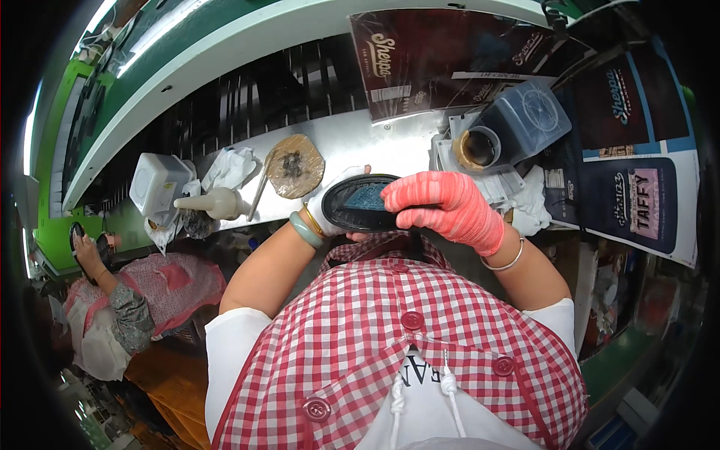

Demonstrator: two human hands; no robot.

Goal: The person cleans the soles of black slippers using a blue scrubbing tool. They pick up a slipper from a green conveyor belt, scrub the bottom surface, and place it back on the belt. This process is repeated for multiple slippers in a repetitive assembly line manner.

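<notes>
1. Head view: a black oval piece (356,217), with a blue mottled patch on its upper face, is held in front of the checked apron (420,296), just off the near edge of the bench (360,142).
2. By the white-gloved left hand (324,204), the piece is gripped at its left side; a bare fingertip is seen beyond the far rim, and others below the near one.
3. By the pink-gloved right hand (450,206), the right end is covered. Its fingers are bent and drawn toward the thumb, the tips laid at the patch; whether the rim or some small thing is pinched cannot be told.
4. The step in hand is judged to be work on the upper face. For the next move, a firm left grip and light, even right fingertips would be called for.
5. On the left, a wrapped disc (296,166), a stick (260,187), a nozzle bottle (217,202) and a pale container (159,187) are grouped.
6. On the right, a cup (478,148) of dark contents is placed against a clear tub (532,112); a white cloth (531,206) is crumpled nearby.
</notes>
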